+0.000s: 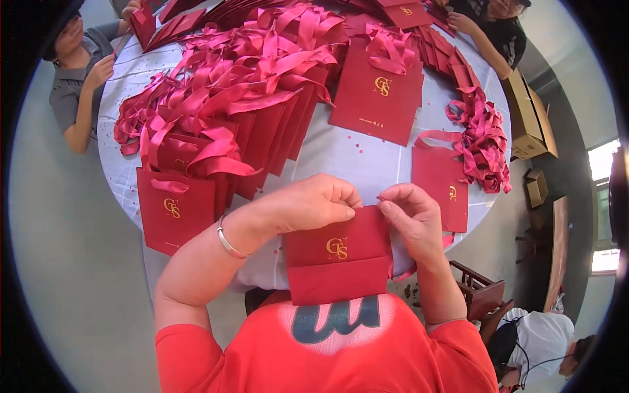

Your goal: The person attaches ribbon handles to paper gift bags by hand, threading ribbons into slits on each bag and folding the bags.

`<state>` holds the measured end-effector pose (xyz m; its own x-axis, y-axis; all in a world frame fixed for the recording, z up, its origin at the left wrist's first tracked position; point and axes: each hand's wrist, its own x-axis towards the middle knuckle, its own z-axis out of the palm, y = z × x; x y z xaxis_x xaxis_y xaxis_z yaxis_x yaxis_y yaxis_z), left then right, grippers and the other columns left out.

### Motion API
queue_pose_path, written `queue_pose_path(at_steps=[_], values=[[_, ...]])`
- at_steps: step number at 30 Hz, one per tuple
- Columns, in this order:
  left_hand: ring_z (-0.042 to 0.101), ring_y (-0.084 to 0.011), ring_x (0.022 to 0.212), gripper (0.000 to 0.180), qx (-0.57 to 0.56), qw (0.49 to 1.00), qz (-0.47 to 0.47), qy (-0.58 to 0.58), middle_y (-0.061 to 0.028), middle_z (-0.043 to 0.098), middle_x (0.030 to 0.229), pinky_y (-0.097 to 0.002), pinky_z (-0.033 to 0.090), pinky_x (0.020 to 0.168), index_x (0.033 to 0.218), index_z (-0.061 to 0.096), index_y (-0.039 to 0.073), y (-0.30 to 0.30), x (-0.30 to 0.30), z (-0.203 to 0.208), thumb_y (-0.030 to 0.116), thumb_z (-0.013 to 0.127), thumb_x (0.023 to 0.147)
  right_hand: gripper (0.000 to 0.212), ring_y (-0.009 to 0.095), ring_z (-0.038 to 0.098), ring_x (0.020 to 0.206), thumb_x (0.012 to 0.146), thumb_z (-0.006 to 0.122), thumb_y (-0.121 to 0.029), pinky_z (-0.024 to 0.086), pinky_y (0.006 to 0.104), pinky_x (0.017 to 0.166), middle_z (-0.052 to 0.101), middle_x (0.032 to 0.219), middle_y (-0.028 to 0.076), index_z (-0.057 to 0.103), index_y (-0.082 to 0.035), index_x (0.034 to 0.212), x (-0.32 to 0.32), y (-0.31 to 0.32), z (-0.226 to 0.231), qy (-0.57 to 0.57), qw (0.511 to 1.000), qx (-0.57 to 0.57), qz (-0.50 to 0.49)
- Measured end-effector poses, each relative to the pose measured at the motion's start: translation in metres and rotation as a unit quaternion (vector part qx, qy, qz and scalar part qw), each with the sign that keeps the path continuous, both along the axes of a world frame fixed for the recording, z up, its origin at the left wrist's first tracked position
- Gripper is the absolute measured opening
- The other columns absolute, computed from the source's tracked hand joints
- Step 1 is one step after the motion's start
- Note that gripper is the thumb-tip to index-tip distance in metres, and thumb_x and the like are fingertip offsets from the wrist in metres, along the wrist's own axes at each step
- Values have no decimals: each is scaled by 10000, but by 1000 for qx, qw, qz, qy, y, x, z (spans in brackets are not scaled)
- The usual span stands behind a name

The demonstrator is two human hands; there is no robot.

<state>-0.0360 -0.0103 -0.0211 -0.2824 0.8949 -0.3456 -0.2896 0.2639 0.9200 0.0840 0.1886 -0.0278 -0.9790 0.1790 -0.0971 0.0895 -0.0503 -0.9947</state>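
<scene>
A red paper bag [337, 275] with gold lettering lies against my front at the table edge, its bottom panel folded up toward me. My left hand [321, 203] is closed at the bag's top edge, thumb and fingers pinched on it. Beside the top right corner, my right hand [416, 216] pinches thumb and forefinger together. A tiny reddish bit shows at those fingertips, too small to name. Pink ribbon hangs out near the bag's right side, below my right hand.
Ribbon-handled red bags [262, 131] stand in a large heap at left. Another stack of bags [377, 98] lies ahead. A bundle of pink ribbons [485, 144] rests at the right rim, next to a single red bag [439, 187]. Other people sit around the round table; cardboard boxes [527, 124] stand right.
</scene>
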Motion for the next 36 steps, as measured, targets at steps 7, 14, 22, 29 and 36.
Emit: queue_pose_path(at_steps=[7, 14, 22, 29, 36], values=[[544, -25, 853, 131, 55, 997, -9, -61, 49, 628, 924, -203, 457, 785, 1050, 627, 10, -5, -1, 7, 48, 551, 950, 105, 92, 618, 911, 925, 650, 4, 494, 225, 819, 674, 977, 45, 644, 8, 1029, -7, -2, 1, 75, 997, -29, 8], [566, -39, 862, 143, 44, 996, -26, -79, 28, 641, 946, -196, 458, 781, 1065, 622, 1, -6, -6, 8, 69, 573, 949, 110, 128, 627, 935, 904, 659, 25, 503, 256, 838, 663, 1011, 70, 648, 13, 1013, -5, -1, -6, 103, 993, 22, 59], [574, -41, 853, 146, 74, 991, -29, -111, 9, 647, 934, -216, 469, 781, 1058, 631, -9, -7, -6, 5, 53, 581, 936, 91, 138, 641, 878, 879, 687, 17, 519, 257, 775, 670, 971, 75, 669, 15, 969, -7, -2, -2, 104, 990, 75, 60], [570, -25, 807, 90, 40, 998, -2, -53, 24, 657, 896, -189, 455, 706, 994, 641, 0, -6, 0, 13, 40, 632, 914, 119, 127, 629, 807, 834, 703, 58, 508, 244, 697, 662, 950, 98, 660, 11, 934, -4, -10, 7, 187, 967, 170, -16], [562, -18, 730, 47, -17, 998, 62, 8, 33, 655, 814, -191, 448, 640, 923, 660, 15, 0, 3, 11, 61, 661, 910, 209, 175, 616, 677, 726, 771, 79, 493, 271, 582, 660, 842, 100, 670, -14, 884, 16, -9, 15, 258, 907, 329, -48]])
